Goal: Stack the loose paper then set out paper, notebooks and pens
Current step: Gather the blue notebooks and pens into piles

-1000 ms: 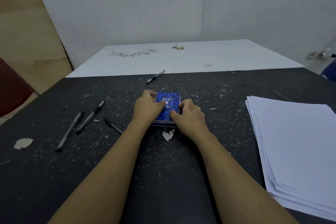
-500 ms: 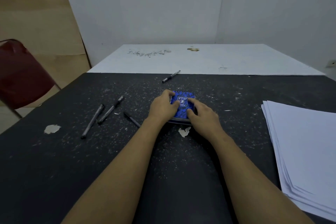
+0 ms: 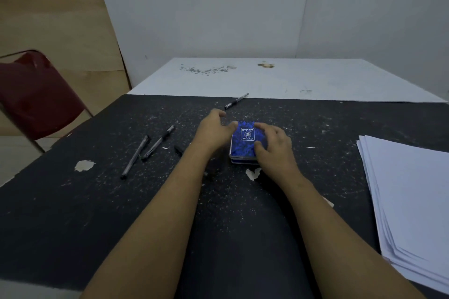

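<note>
Head view.
A: The right hand (image 3: 274, 145) grips the notebooks (image 3: 243, 143), thumb on the glossy blue cover. The left hand (image 3: 213, 128) is loosely curled at their left edge, holding nothing. The pile sits mid-table (image 3: 243, 238).
B: Risk?
A: Slick covers: a one-sided push could shear the small pile askew. The slim round pens (image 3: 158, 142) may roll if brushed. The paper (image 3: 413, 196) lies fanned, far right.
</note>
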